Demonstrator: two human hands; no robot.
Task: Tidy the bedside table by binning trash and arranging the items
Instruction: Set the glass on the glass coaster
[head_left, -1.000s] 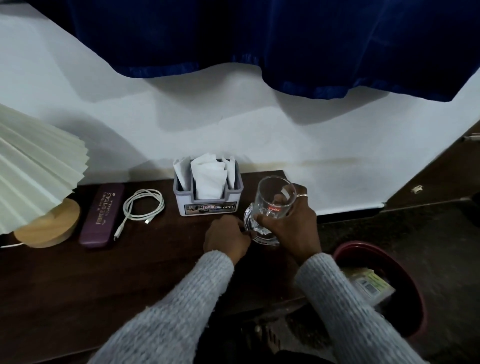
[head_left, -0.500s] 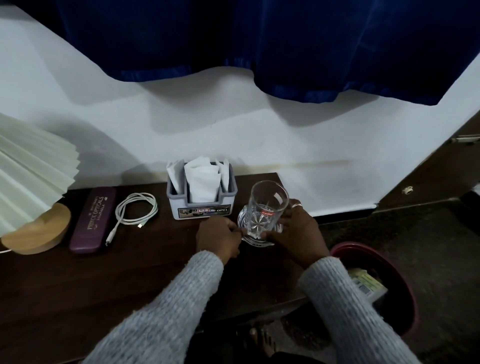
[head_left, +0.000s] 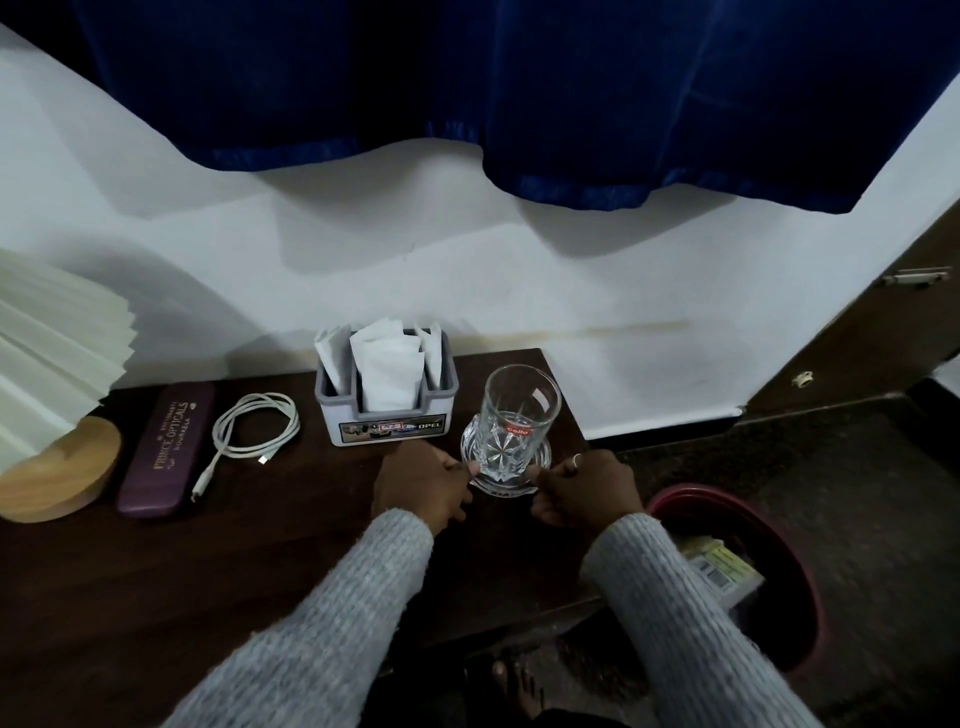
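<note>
A clear cut-glass tumbler (head_left: 519, 415) with a red label stands upright on a round glass coaster (head_left: 540, 457) at the back right of the dark wooden bedside table (head_left: 260, 561). My left hand (head_left: 423, 483) pinches the coaster's left rim. My right hand (head_left: 587, 488), fingers curled, touches the coaster's right rim and is off the tumbler. A dark red bin (head_left: 795, 582) on the floor to the right of the table holds a yellowish packet (head_left: 722, 566).
A grey tissue holder (head_left: 387, 410) stands just left of the tumbler. Further left lie a coiled white cable (head_left: 254, 431) and a purple spectacle case (head_left: 166, 449). A pleated lamp shade (head_left: 52, 353) on a wooden base (head_left: 57, 473) fills the left edge. My bare foot (head_left: 519, 680) shows below the table.
The tumbler went from tilted in my right hand to standing on the coaster. My right hand let go of it and dropped to the coaster's rim.
</note>
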